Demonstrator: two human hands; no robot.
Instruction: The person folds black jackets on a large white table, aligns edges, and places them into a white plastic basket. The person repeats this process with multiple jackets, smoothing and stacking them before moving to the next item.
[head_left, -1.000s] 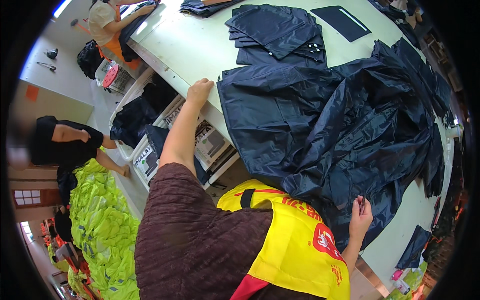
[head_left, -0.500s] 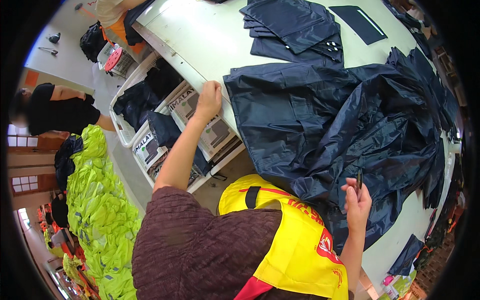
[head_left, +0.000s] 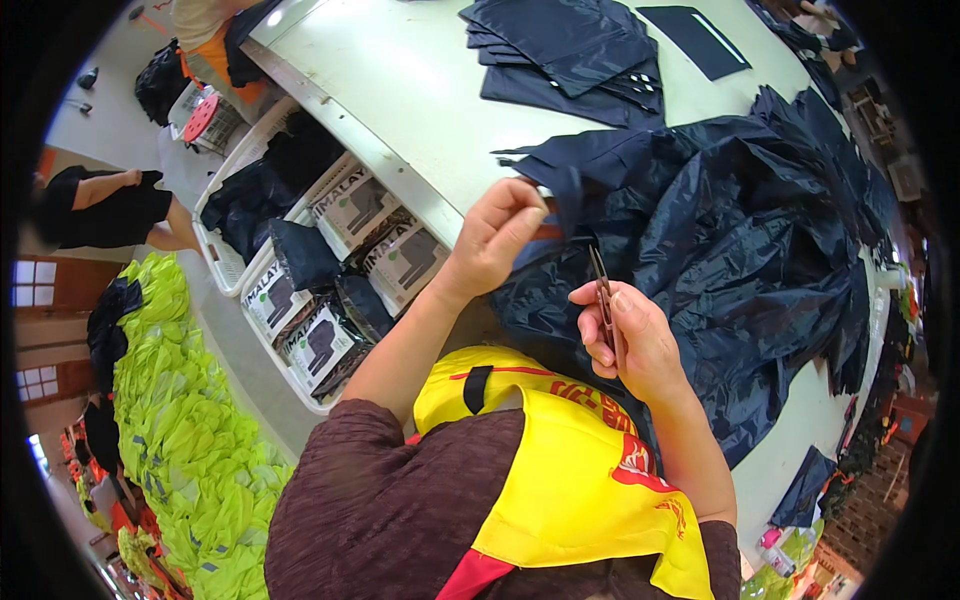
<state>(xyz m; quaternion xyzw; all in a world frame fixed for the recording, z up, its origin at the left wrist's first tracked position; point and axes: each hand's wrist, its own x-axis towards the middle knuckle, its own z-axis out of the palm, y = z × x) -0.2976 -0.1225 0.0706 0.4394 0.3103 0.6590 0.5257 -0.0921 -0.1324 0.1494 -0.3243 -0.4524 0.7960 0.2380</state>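
My right hand (head_left: 632, 335) is wrapped round a pair of thread snips (head_left: 606, 290), their dark narrow blades pointing up and away from me. To its left, my left hand (head_left: 497, 235) is closed in a pinch at the near left edge of a dark navy garment (head_left: 690, 210). What lies between those fingertips is too small to make out. Shiny and crumpled, the garment spreads over the white table (head_left: 400, 105), and its left edge is lifted and folded beside my left hand. The snips are in front of the cloth.
A stack of folded navy pieces (head_left: 575, 55) lies at the far side, beside a flat dark panel (head_left: 695, 42). Left of the table, white baskets (head_left: 228, 262) hold dark cloth and packaged garments (head_left: 350, 210). Neon-yellow garments (head_left: 175, 430) are heaped at left; a person (head_left: 110, 208) is beyond.
My left hand has moved right and nearer from the table's edge. My right hand has come up and left with the snips. The garment's left edge, flat before, is now lifted and folded.
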